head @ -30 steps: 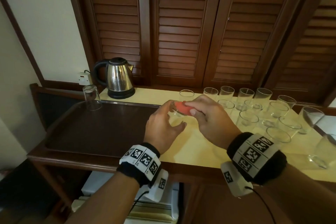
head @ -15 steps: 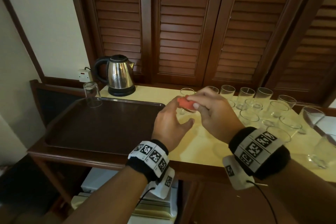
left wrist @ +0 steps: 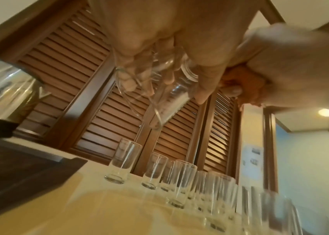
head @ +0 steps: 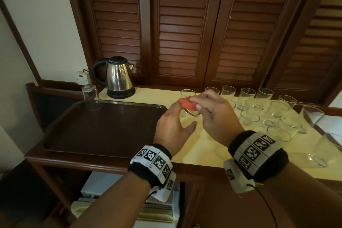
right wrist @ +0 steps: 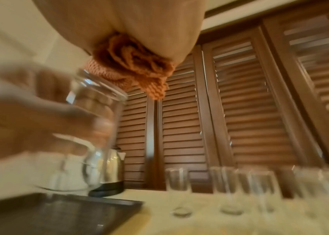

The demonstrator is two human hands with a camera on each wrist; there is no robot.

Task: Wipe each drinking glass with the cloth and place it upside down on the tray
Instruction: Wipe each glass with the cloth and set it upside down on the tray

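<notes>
Over a dozen glasses (head: 248,96), one tray (head: 103,127)

You have a bunched orange knitted cloth (head: 188,105) against a clear drinking glass (left wrist: 165,95). A dark brown rectangular tray (head: 103,127) sits on the pale yellow countertop (head: 203,146), near a shiny steel kettle with black handle and base (head: 118,77). Your 2 black wristbands (head: 257,155) carry black-and-white square-code tags. Behind stand reddish-brown louvred wooden doors (head: 181,29).

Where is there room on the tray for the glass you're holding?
Most of the tray is bare: everything between the upside-down glass in its far left corner and its right rim. The counter right of the hands is crowded with upright glasses.
</notes>
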